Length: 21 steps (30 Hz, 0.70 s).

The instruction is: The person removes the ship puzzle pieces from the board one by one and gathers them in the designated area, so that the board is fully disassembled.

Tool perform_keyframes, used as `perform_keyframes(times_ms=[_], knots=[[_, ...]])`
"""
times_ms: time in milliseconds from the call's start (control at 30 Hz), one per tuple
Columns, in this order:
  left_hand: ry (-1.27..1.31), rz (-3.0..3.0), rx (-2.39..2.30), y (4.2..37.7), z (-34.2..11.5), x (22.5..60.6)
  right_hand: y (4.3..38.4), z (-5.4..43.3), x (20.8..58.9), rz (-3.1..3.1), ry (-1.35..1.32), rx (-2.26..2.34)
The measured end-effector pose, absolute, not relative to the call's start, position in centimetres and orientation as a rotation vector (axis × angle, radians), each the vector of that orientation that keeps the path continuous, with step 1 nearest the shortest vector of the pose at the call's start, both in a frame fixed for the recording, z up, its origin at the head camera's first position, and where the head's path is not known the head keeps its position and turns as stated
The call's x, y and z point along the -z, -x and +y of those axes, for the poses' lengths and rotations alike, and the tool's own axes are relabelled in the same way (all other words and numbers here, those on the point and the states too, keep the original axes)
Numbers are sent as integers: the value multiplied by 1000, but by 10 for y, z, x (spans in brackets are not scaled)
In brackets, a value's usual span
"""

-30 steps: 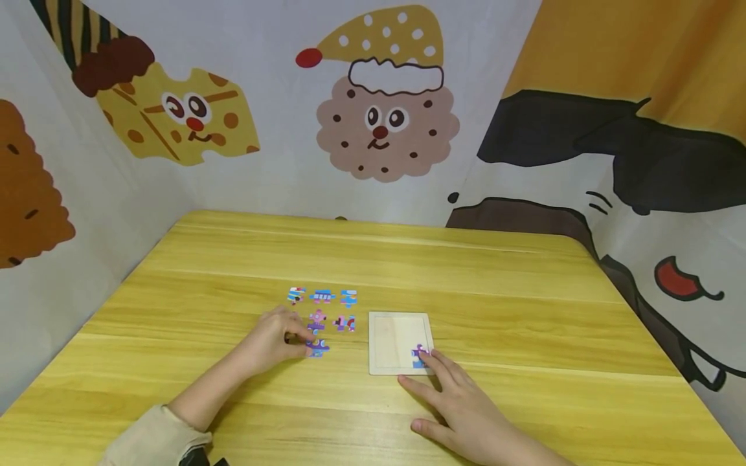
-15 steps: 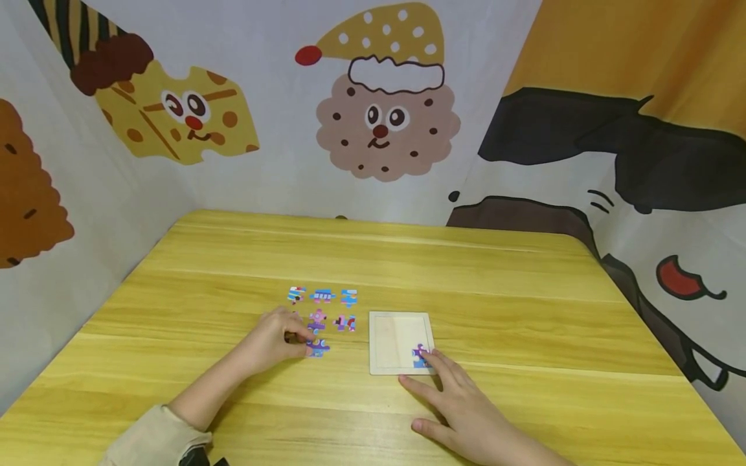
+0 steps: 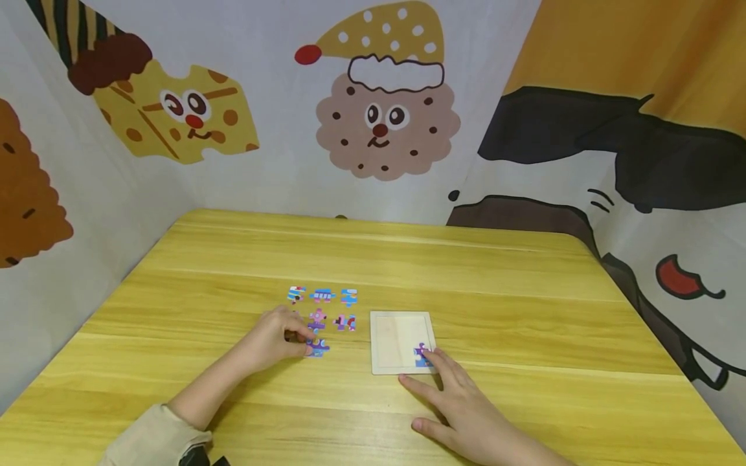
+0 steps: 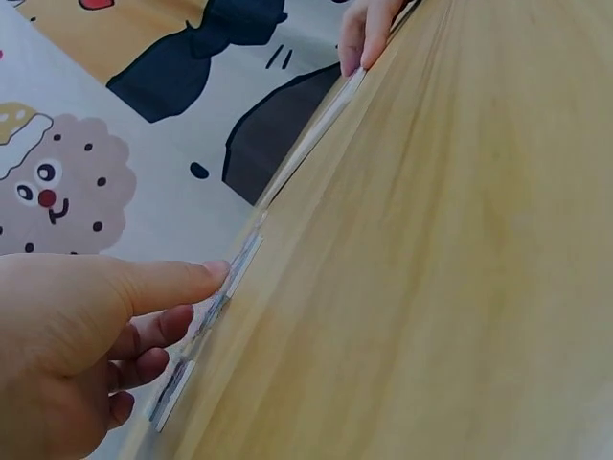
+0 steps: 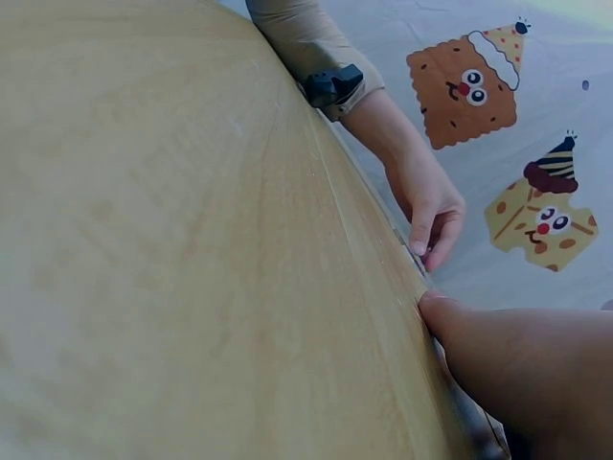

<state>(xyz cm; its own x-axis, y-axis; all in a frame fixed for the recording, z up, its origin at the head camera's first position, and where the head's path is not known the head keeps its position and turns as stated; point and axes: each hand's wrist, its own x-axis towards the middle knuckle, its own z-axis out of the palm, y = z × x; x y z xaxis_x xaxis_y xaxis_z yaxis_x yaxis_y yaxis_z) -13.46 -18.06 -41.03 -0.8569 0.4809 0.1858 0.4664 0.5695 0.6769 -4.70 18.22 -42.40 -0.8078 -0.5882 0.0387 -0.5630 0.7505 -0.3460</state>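
My left hand (image 3: 272, 338) pinches a purple-and-blue jigsaw piece (image 3: 320, 349) on the table, thumb and index finger at its left side. In the left wrist view, the thumb of that left hand (image 4: 72, 335) reaches to the thin edge of the pieces (image 4: 241, 266), other fingers curled below. A square wooden puzzle tray (image 3: 389, 343) lies right of it. One purple-and-blue piece (image 3: 419, 357) sits in its lower right corner. My right hand (image 3: 466, 408) lies with fingers spread, index fingertip on that piece and middle of the hand over the table.
Several loose jigsaw pieces lie left of the tray: a striped one (image 3: 296, 295), a blue one with windows (image 3: 322, 296), another blue one (image 3: 349, 297), a pink figure (image 3: 317, 318) and a pink-red one (image 3: 346, 322). A cartoon-print curtain (image 3: 262, 188) hangs behind the wooden table (image 3: 245, 252).
The tray and the piece in it have shifted very slightly to the right under my right hand's fingers. My left hand stays at the same jigsaw piece.
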Motion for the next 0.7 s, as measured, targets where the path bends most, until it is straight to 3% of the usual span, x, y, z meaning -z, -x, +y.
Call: perform_keyframes(times_ms=[700], knots=[[-890,2757,-1327,128,-156,403,53,192,425,3002,986,561]])
